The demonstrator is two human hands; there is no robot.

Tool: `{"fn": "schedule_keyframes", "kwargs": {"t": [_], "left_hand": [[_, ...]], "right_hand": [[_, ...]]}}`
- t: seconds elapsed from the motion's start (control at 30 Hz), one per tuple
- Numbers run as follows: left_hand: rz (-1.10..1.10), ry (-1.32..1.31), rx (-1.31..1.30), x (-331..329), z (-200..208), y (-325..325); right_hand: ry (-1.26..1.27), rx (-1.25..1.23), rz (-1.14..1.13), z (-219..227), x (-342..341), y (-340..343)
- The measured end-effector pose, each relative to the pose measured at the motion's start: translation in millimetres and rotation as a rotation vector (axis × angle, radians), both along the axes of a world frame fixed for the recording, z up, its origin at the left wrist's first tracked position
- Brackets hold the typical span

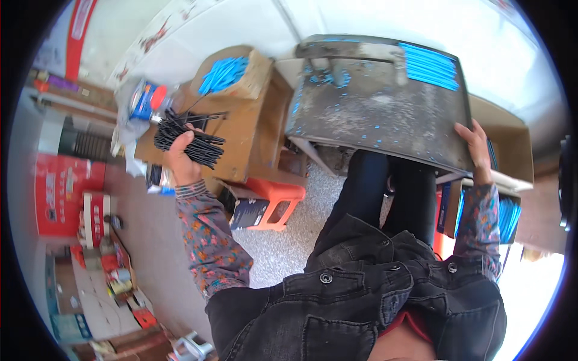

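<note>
My left hand is closed around a thick bundle of thin black rods, held over the brown wooden table at the left. My right hand lies on the right edge of the grey metal work table, fingers apart and nothing held in them. A neat row of blue sticks lies at that table's far right corner. More blue sticks are heaped in a cardboard box behind the black bundle. Small blue scraps are scattered over the metal top.
Left of the bundle stands a clear plastic jar beside a blue package. An orange stool and a dark box sit under the wooden table. At the right are a cardboard box and bundled blue sticks.
</note>
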State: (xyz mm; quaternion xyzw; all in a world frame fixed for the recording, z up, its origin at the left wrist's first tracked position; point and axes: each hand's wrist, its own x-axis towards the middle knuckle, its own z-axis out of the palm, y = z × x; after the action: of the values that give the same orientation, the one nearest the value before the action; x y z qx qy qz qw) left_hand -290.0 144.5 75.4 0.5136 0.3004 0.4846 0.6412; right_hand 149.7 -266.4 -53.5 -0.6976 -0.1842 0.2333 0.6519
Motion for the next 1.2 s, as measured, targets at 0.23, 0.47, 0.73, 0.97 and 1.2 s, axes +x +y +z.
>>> {"fn": "schedule_keyframes", "kwargs": {"t": [0.23, 0.47, 0.73, 0.97, 1.2], "left_hand": [[-0.004, 0.144, 0.491, 160, -24, -93], [-0.072, 0.551, 1.113, 202, -61, -131], [-0.363, 1.074, 1.424, 228, -60, -127], [-0.568, 1.243, 1.307, 218, -42, -121], [-0.545, 0.991, 1.372, 209, -52, -113]], "right_hand": [[-0.066, -0.072, -0.030, 10, -3, 4], [-0.121, -0.249, -0.028, 26, -10, 1], [-1.178, -0.394, -0.171, 66, -31, 28], [-1.210, -0.392, 0.581, 57, -45, 150], [-1.467, -0.009, 0.377, 8, 4, 240]]}}
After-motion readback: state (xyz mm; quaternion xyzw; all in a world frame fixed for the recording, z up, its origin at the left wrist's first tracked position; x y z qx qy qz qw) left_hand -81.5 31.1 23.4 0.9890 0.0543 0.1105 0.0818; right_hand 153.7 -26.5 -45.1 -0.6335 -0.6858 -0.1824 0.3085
